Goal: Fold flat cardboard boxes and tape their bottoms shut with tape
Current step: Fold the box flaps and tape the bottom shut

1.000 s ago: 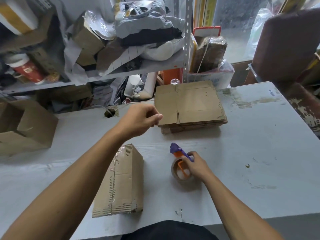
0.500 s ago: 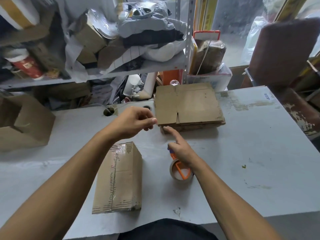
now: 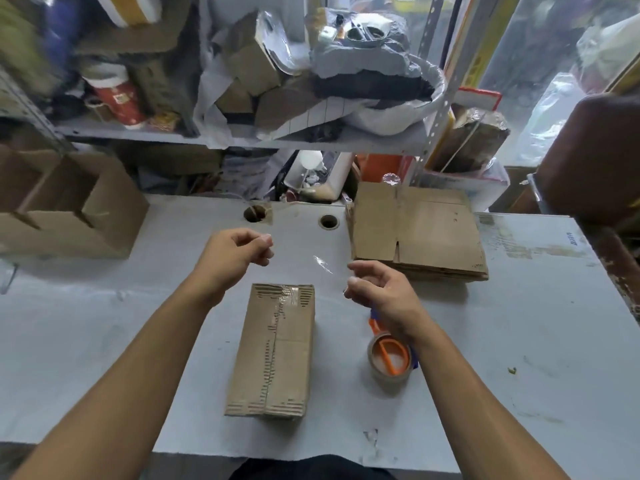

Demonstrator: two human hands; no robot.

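Both hands, left (image 3: 235, 258) and right (image 3: 377, 289), pinch a clear tape strip (image 3: 322, 264) (stretched) just beyond the box (image 3: 277, 351).

No legible text anywhere

Two bare forearms, no sleeves, hands uncovered, dark garment (image 3: 311, 469) at bottom edge

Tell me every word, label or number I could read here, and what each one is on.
Nothing can be read clearly.
Small blue print on the table near its far right edge: too small and blurred to read.
Label on the red and white container on the shelf: blurred, unreadable.
The taped box, the stack of flat boxes and the tape dispenser show no print.
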